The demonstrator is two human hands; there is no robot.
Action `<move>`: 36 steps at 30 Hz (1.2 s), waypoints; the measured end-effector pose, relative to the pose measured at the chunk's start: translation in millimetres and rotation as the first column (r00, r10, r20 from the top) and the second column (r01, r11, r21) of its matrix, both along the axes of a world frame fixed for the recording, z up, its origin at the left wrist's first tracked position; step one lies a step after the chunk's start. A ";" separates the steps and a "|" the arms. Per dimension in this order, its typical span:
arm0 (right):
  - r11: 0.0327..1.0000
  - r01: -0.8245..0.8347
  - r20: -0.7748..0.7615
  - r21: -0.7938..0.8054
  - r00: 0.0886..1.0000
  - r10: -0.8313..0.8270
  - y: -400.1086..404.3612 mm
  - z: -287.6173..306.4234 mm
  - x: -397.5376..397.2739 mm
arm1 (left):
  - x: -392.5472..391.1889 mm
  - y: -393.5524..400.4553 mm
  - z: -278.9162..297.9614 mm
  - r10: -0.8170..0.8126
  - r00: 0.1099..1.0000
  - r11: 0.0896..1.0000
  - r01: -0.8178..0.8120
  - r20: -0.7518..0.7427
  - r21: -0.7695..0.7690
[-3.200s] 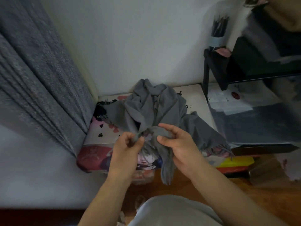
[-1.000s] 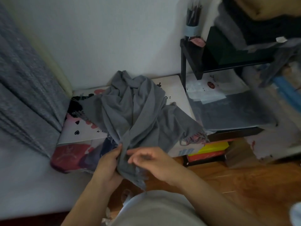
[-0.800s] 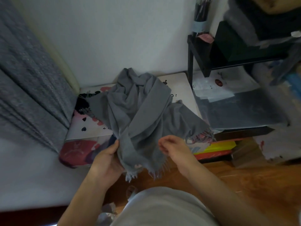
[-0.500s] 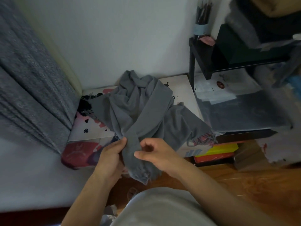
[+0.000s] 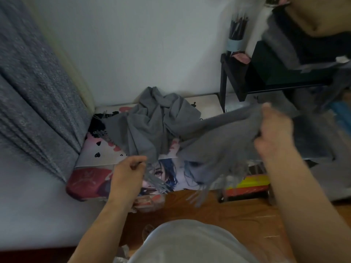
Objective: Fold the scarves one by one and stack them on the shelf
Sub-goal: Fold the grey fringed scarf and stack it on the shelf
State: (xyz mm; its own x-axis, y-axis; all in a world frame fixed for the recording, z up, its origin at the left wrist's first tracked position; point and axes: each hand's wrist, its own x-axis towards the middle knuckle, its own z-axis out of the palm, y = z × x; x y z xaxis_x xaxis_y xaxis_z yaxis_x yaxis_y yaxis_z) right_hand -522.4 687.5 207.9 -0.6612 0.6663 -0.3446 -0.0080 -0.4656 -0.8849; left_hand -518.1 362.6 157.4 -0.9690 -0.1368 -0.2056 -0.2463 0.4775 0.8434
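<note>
Two hands, one scarf end pulled out to the right

Both hands grip the grey scarf (image 5: 152, 128), whose crumpled bulk lies on the printed cushion (image 5: 91, 179), just left of the black shelf (image 5: 235, 80). The left hand (image 5: 127, 173) pinches a fringed end at the cushion's near edge. The right hand (image 5: 273, 128) is raised below the shelf, fingers curled round a bunched, blurred stretch. Its long axis is not yet straight; the heap lies beyond and between them, nearer the left hand.
</note>
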 end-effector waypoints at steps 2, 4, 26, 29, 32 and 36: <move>0.996 0.083 -0.090 0.013 0.993 -0.082 35.1 13.5 -4.2 | -6.8 -16.8 -7.2 0.079 0.997 0.996 -0.079 -0.005 0.033; 0.999 0.025 -0.136 -0.020 0.990 -0.028 47.2 12.4 -3.8 | -9.2 -31.2 -15.4 0.184 0.970 0.943 -0.220 0.161 0.249; 0.910 -0.315 0.274 0.268 0.931 0.241 -109.0 -52.3 -14.7 | -59.4 -128.5 28.8 0.477 0.826 0.837 -0.531 -0.300 -0.131; 0.918 -0.253 0.260 0.304 0.949 0.176 -104.1 -47.5 -11.1 | -40.9 -117.3 -3.4 0.405 0.873 0.889 -0.445 -0.271 -0.108; 0.943 -0.208 0.232 0.261 0.961 0.148 -106.3 -46.4 -0.1 | -26.2 -111.8 -8.2 0.396 0.836 0.880 -0.463 -0.379 -0.101; 0.952 -0.137 0.176 0.272 0.980 0.091 -93.7 -32.6 3.3 | -43.5 -159.1 17.1 0.494 0.792 0.776 -0.588 -0.360 -0.228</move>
State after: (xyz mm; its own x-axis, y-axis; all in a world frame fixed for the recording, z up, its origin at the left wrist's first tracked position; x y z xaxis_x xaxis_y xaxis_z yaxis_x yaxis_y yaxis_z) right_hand -519.2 593.8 175.3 -0.6901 0.6750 -0.2612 0.1828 -0.1866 -0.9653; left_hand -561.6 203.4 174.5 -0.7210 -0.6652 0.1942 -0.3349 0.5798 0.7427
